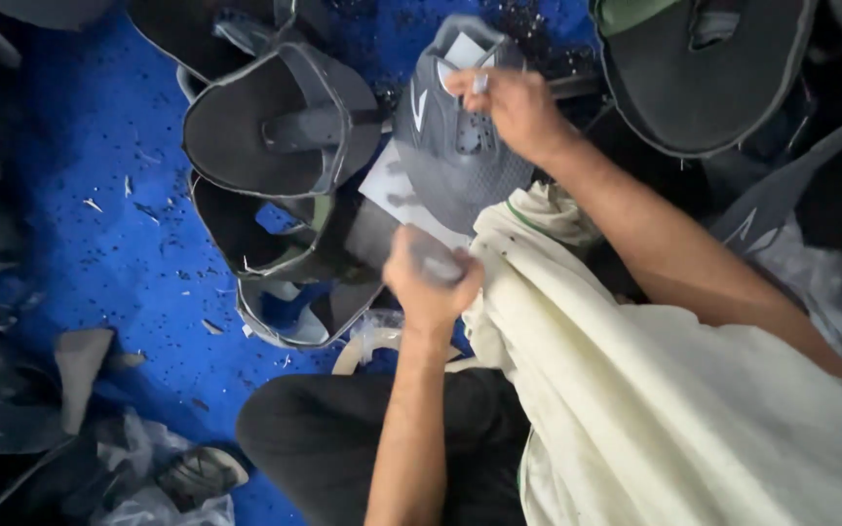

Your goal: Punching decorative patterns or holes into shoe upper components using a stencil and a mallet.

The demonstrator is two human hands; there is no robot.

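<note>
My right hand (pixel 511 109) reaches forward and rests on a grey shoe upper (pixel 450 161) with white stripes, its fingers pinched on the upper's top edge near a white paper tag (pixel 464 49). Closer to me, my left hand (pixel 429 282) is closed around a small grey piece (pixel 433 255) that is too blurred to identify. A cream cloth (pixel 655 399) lies over my lap, touching my left hand and passing under my right forearm.
Several dark shoe uppers (pixel 275 122) are stacked on the blue floor (pixel 99 195) left of my hands, and another lies at the top right (pixel 704 88). Scraps and dark offcuts (pixel 80 360) lie at the left, with plastic bags (pixel 148 507) at the bottom left.
</note>
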